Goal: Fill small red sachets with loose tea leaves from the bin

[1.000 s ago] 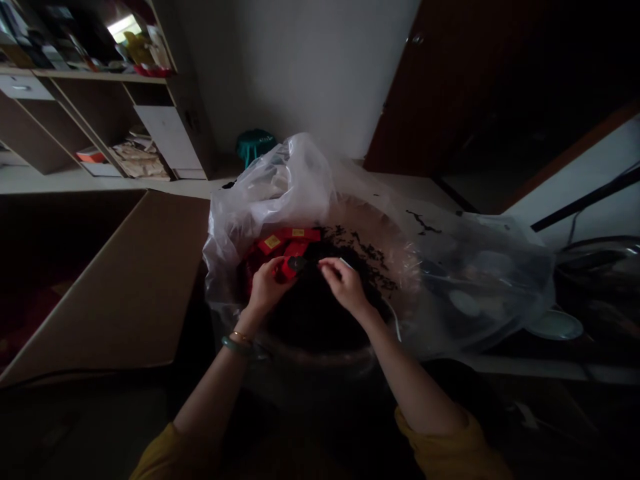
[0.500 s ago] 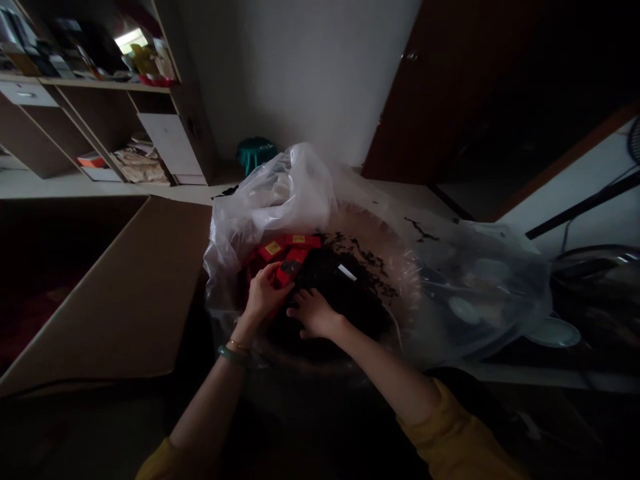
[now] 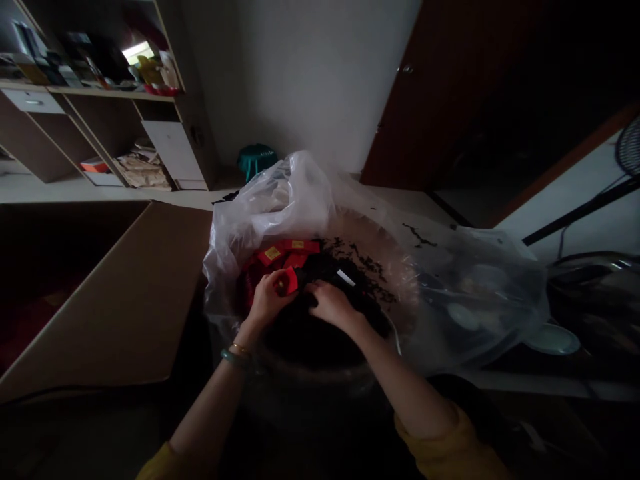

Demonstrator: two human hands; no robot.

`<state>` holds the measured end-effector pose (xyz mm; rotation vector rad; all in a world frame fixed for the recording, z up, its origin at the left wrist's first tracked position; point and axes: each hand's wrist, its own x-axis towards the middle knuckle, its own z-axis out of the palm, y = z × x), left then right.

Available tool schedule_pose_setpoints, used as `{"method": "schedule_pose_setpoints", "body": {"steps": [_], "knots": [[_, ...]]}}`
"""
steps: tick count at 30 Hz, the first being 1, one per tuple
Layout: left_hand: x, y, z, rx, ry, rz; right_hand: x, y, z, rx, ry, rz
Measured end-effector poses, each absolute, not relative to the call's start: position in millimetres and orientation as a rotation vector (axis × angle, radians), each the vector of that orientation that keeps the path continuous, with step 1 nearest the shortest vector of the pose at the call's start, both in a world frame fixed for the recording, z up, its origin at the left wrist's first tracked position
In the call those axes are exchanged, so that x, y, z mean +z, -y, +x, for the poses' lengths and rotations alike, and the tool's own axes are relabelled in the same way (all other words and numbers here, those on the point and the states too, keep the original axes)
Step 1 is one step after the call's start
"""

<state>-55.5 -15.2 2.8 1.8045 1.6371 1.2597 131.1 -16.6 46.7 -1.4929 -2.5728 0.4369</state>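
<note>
My left hand (image 3: 267, 301) is closed on a small red packet (image 3: 290, 281), held upright over a round basket (image 3: 400, 273) lined with clear plastic. My right hand (image 3: 331, 305) has its fingers pinched together right beside the packet's mouth, above a heap of dark loose leaves (image 3: 320, 327). What the pinch holds is too dark to see. More red packets with yellow labels (image 3: 280, 252) lie at the basket's far left. A small white scoop or slip (image 3: 345, 277) rests on the heap.
A large clear plastic bag (image 3: 475, 293) spreads to the right. A brown cardboard flap (image 3: 125, 300) lies left. Wooden shelves (image 3: 100, 120) stand at the back left, with a green stool (image 3: 256, 160) by the wall. A dark pan (image 3: 595, 273) sits at the far right.
My right hand dipped down into the dark leaves half a second ago and has come back up to the red packet's mouth. The left hand has kept hold of the packet.
</note>
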Motion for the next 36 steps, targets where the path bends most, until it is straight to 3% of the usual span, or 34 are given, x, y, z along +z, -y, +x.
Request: {"method": "schedule_pose_setpoints", "body": {"steps": [7,11,23,28,36], "knots": [[3,14,-43,1.242,-1.62,1.82,86,-5,170,1.125,1.773,-1.179],[4,11,-29,1.227,-1.559,1.86,98,-6,160,1.324,1.688,-1.142],[-6,25,-14,1.093,-1.261,2.017,80,-12,167,1.158,2.026,-1.354],[9,25,-21,0.977,-1.057,2.289,79,-14,164,0.859,2.232,-1.412],[45,13,-19,0.83,-1.182,2.414,89,-12,159,0.738,2.363,-1.49]]}}
